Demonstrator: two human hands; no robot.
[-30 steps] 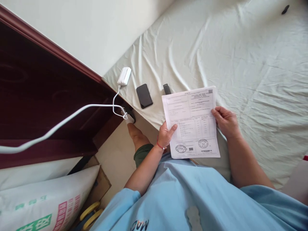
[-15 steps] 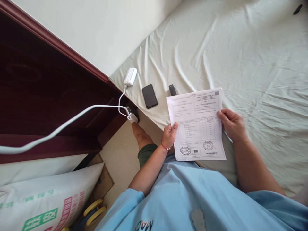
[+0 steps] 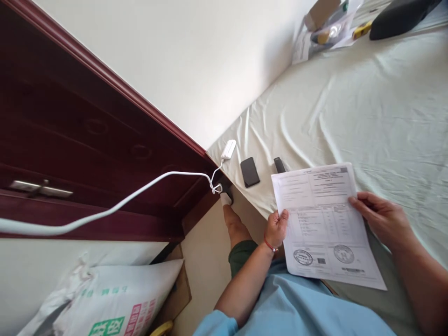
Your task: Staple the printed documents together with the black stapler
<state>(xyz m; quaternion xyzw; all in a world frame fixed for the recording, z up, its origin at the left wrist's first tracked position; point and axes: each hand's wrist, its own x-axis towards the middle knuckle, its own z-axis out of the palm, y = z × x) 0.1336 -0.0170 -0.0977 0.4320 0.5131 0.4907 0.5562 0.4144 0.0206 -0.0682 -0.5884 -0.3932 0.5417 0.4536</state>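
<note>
A printed form (image 3: pixel 325 228) with two round stamps near its bottom edge is held up in front of my blue shirt. My left hand (image 3: pixel 276 228) pinches its left edge, thumb on top. My right hand (image 3: pixel 381 217) grips the right edge between thumb and fingers, whose tips are partly hidden behind the paper. Whether it is one sheet or several I cannot tell. Just past the top left corner lies a small black object (image 3: pixel 279 164), partly covered by the paper. Left of that, a black phone (image 3: pixel 249 171) rests on the bed sheet.
A white power strip (image 3: pixel 228 150) with a white cable (image 3: pixel 140 187) lies at the corner of the bed (image 3: pixel 385 126). Dark red wooden furniture (image 3: pixel 98 126) stands left. A white printed sack (image 3: pixel 129 289) is at lower left. A clear plastic bag (image 3: pixel 327 35) and a black object (image 3: pixel 402 18) sit at the far end.
The view has shifted, so the paper, phone and cable appear lower and further right, and the bag at the far end has come into sight. Both hands keep hold of the paper.
</note>
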